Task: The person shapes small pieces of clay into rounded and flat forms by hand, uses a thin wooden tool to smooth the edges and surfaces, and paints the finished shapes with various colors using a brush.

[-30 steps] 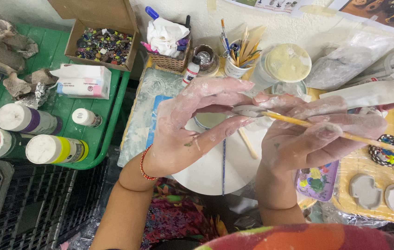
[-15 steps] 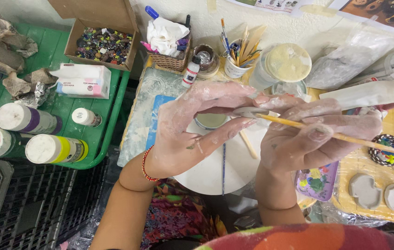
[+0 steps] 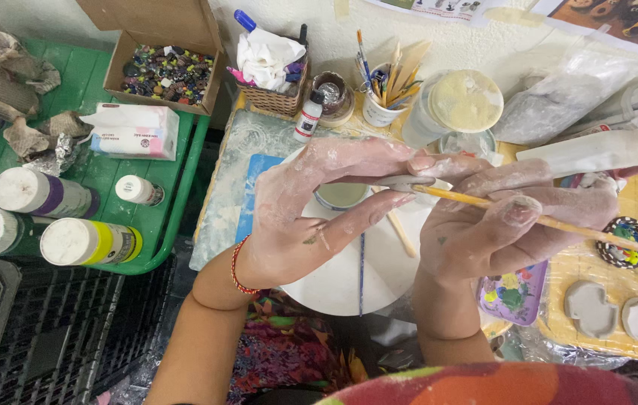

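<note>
Little differs from the earlier pictures: both hands stay raised over the round white turntable (image 3: 341, 281) at the centre of the frame, the fingertips a touch closer together. The left hand (image 3: 311, 210), pale with dried clay, pinches a small flat grey clay piece (image 3: 407, 182) between thumb and fingertips. The right hand (image 3: 510, 221) is closed around a thin wooden brush (image 3: 559, 223), whose tip touches that piece and whose handle runs out toward the right edge. Beneath the fingers a small white bowl (image 3: 340, 196) sits on the turntable; what it holds cannot be told. At upper left, a cardboard box (image 3: 165, 71) on the green tray (image 3: 176, 202) holds many small dark, multicoloured bits. At upper centre a wicker basket (image 3: 270, 94) carries crumpled white cloth and markers, and a white cup (image 3: 379, 109) beside it is stuffed with brushes and wooden sticks. To its right stands a lidded translucent tub (image 3: 454, 105). At lower right a purple palette (image 3: 514, 292) shows dabs of paint.
</note>
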